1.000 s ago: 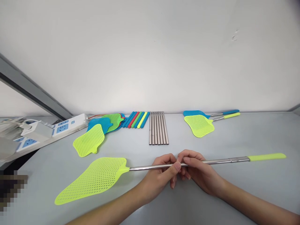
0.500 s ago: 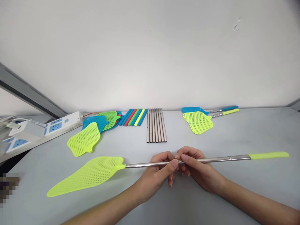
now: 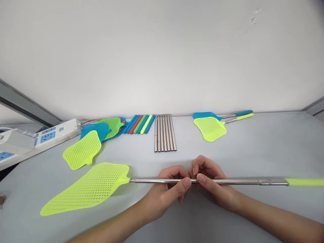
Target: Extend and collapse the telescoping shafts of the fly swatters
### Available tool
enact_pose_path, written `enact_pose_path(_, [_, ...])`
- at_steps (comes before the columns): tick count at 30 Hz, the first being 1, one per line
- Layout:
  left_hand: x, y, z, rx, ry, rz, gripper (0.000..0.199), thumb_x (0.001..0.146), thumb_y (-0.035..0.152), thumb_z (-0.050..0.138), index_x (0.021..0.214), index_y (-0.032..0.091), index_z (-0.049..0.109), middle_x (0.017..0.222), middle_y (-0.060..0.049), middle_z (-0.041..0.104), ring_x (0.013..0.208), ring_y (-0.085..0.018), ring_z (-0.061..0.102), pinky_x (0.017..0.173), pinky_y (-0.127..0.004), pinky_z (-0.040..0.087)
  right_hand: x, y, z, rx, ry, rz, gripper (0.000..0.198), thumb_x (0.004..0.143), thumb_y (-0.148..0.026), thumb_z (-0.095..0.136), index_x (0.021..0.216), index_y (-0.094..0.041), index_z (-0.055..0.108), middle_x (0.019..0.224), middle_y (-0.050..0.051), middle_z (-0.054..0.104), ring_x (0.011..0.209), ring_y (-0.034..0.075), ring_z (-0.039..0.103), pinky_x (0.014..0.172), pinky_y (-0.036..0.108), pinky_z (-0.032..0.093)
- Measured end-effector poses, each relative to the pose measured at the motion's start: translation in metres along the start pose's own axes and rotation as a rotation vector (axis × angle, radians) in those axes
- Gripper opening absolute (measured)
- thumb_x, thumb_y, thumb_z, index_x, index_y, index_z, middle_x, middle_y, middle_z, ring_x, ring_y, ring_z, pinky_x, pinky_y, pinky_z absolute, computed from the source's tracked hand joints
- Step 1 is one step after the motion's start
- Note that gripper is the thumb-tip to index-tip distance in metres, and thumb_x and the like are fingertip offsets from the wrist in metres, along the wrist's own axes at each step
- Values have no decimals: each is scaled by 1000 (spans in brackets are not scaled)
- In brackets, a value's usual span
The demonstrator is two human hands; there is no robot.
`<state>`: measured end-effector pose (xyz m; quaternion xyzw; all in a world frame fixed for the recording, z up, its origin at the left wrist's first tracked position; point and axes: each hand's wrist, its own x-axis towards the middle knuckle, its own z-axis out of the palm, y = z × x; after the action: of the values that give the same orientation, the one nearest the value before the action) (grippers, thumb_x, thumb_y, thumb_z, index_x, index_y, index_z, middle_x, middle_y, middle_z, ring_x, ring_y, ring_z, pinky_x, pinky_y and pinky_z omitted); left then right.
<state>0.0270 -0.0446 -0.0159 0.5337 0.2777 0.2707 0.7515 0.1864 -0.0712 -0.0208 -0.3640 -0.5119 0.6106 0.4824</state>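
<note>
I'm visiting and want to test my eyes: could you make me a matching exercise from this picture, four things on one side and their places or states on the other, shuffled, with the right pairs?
Column one
1. Left hand
2. Loose metal tubes
3. Power strip
4. Blue swatter

Column two
A. White with blue sockets, at the far left
B. Partly behind a smaller yellow-green swatter
C. Gripping the long swatter by its shaft
D. Lined up side by side, right of the coloured handles

Pairs: 1-C, 2-D, 3-A, 4-B
</note>
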Motion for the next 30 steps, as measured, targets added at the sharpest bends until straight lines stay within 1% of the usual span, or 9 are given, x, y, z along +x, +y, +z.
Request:
enact_pose_path(8, [-3, 6, 0, 55, -21, 5, 23, 78, 34, 47, 66, 15, 46, 50, 3, 41, 49, -7, 38, 47, -21, 29, -1, -4, -1, -68, -62, 9, 18, 78, -36, 46, 74, -18, 43, 63, 0, 40, 58, 11, 36, 53, 25, 29])
enact_pose_path(13, [-4, 7, 0, 102, -5, 2, 23, 78, 34, 46, 66, 15, 46, 50, 3, 40, 48, -7, 37, 46, -21, 27, 0, -6, 0, -92, -60, 13, 19, 77, -36, 46, 71, -18, 43, 62, -1, 39, 55, 11, 35, 51, 25, 28])
enact_pose_path(17, [-4, 8, 0, 105, -11, 5, 24, 78, 35, 46, 65, 15, 46, 50, 3, 41, 49, -8, 38, 47, -21, 29, 0, -5, 0, -145, -37, 3, 20, 78, -34, 45, 66, -18, 44, 58, -1, 38, 52, 10, 36, 49, 24, 28])
enact_pose_path(25, [-4, 11, 0, 163, -22, -13, 24, 80, 35, 44, 66, 15, 48, 52, 2, 42, 51, -8, 40, 48, -20, 32, -3, 1, 0, -145, 83, -18, 30, 81, -34, 42, 55, -17, 44, 50, -1, 38, 47, 10, 35, 47, 25, 27])
enact_pose_path(30, [-4, 11, 0, 151, -20, -9, 23, 80, 34, 44, 66, 15, 48, 52, 2, 42, 51, -8, 40, 48, -20, 32, -2, 1, 1, -167, 101, -12, 35, 82, -34, 38, 52, -16, 44, 49, -1, 39, 47, 10, 36, 48, 25, 28])
